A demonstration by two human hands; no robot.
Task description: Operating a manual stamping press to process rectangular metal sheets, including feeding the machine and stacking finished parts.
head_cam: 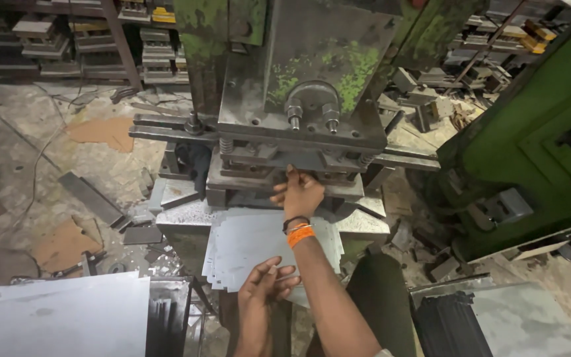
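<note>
Lying flat on the bed of the press (299, 99), a thin grey metal sheet (246, 244) with a stepped edge on its near left side reaches from the die towards the person. The left hand (266, 281) rests palm down on the sheet's near edge, fingers spread and lightly curled over the metal, pressing on it rather than gripping it. The right hand (299, 193) is stretched forward at the end of a nearly straight arm, fingers pointing up into the narrow gap under the die block (279, 172); whether it pinches anything there cannot be told. An orange band and a dark one (299, 231) circle that wrist. Further flat sheets lie to the near left (54, 317) and near right (517, 320), beside a green machine frame (536, 132).
</note>
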